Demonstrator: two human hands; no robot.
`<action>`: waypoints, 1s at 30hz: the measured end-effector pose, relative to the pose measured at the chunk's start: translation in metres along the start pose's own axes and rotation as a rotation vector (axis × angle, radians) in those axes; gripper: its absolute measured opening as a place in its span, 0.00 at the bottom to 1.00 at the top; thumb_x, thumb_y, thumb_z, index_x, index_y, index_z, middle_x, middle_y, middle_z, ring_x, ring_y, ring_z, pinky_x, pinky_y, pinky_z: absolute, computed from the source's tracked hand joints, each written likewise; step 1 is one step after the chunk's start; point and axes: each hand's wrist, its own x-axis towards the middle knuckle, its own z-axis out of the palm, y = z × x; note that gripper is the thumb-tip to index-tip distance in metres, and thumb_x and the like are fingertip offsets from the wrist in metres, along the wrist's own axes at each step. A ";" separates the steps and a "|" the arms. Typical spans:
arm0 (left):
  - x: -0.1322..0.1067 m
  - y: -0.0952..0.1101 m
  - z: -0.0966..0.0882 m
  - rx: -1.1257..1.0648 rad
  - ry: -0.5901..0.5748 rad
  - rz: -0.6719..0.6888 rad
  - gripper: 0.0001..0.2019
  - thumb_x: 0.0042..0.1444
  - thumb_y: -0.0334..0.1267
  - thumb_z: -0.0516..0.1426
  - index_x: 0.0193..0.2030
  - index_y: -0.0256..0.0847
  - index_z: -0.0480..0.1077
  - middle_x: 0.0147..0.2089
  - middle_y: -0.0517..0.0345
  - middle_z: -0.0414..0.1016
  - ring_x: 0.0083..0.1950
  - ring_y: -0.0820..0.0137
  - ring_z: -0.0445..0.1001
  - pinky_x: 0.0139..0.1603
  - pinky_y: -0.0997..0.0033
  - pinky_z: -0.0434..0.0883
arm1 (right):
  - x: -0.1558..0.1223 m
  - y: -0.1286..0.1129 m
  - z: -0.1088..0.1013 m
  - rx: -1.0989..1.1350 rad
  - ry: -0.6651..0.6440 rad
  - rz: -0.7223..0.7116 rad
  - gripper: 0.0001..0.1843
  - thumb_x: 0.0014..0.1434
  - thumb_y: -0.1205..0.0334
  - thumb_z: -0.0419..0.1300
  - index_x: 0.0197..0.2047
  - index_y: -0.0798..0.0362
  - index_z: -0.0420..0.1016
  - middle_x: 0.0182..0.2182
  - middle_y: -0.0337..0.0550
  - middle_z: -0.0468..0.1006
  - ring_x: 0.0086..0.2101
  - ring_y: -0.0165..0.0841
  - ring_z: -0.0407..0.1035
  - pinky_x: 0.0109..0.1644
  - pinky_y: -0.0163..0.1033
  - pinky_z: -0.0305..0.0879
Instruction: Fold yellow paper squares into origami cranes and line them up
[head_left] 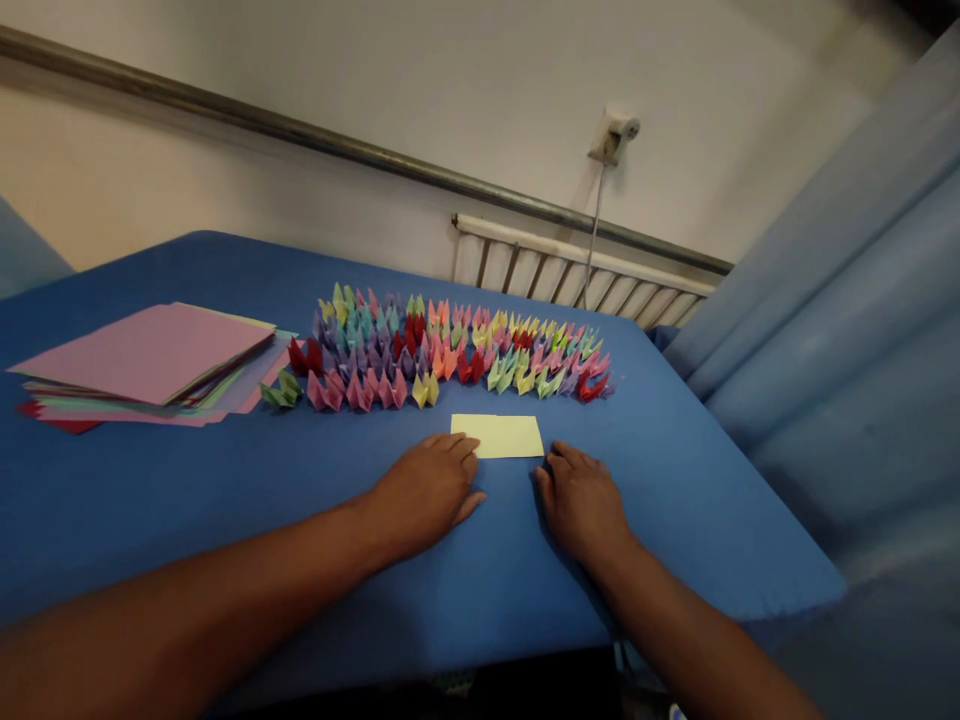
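A pale yellow sheet of paper, a flat rectangle that looks folded in half, lies on the blue-covered table in front of me. My left hand rests at its lower left, fingers stretched flat with the tips on the paper's edge and the thumb held apart. Beside the lower right corner is my right hand, its fingers loosely bent and a little apart, with nothing visible in them. Whether its fingertips touch the paper's corner is hard to make out. Behind the sheet stand rows of folded paper cranes in many colours.
To the left lies a pile of coloured paper sheets, pink on top. The blue table reaches toward a wall with a metal rail, a radiator and a socket with a plugged cord. A blue curtain hangs at right.
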 end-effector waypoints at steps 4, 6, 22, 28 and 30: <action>0.004 -0.004 0.008 -0.094 0.018 0.098 0.23 0.63 0.44 0.53 0.62 0.33 0.64 0.66 0.41 0.64 0.68 0.54 0.59 0.68 0.54 0.57 | 0.015 -0.005 -0.011 0.033 0.053 -0.009 0.18 0.67 0.60 0.46 0.49 0.57 0.74 0.54 0.59 0.73 0.51 0.47 0.69 0.54 0.51 0.62; 0.006 -0.006 0.009 -0.163 -0.002 0.144 0.26 0.64 0.46 0.52 0.65 0.36 0.60 0.68 0.42 0.61 0.70 0.54 0.57 0.68 0.53 0.56 | 0.028 -0.016 -0.014 0.087 0.063 -0.084 0.16 0.66 0.62 0.47 0.47 0.56 0.74 0.50 0.56 0.75 0.49 0.44 0.70 0.53 0.48 0.62; -0.002 -0.013 0.013 -0.155 -0.116 -0.038 0.43 0.58 0.62 0.52 0.70 0.31 0.50 0.73 0.32 0.43 0.74 0.45 0.40 0.69 0.45 0.48 | 0.085 -0.017 0.030 1.204 -0.105 0.301 0.13 0.48 0.51 0.57 0.31 0.52 0.68 0.15 0.30 0.64 0.16 0.28 0.57 0.18 0.33 0.53; -0.002 -0.011 0.008 -0.117 -0.134 -0.011 0.40 0.59 0.63 0.50 0.71 0.37 0.51 0.74 0.37 0.42 0.74 0.45 0.37 0.69 0.42 0.45 | 0.082 -0.009 0.025 1.141 -0.120 0.284 0.09 0.50 0.55 0.57 0.29 0.52 0.68 0.16 0.31 0.65 0.16 0.27 0.57 0.20 0.33 0.53; -0.002 -0.008 0.005 -0.130 -0.136 0.052 0.38 0.60 0.61 0.50 0.71 0.39 0.52 0.74 0.40 0.44 0.74 0.48 0.39 0.69 0.44 0.46 | 0.078 -0.013 0.023 1.024 -0.109 0.175 0.06 0.50 0.59 0.60 0.27 0.52 0.70 0.19 0.33 0.68 0.20 0.27 0.61 0.25 0.33 0.55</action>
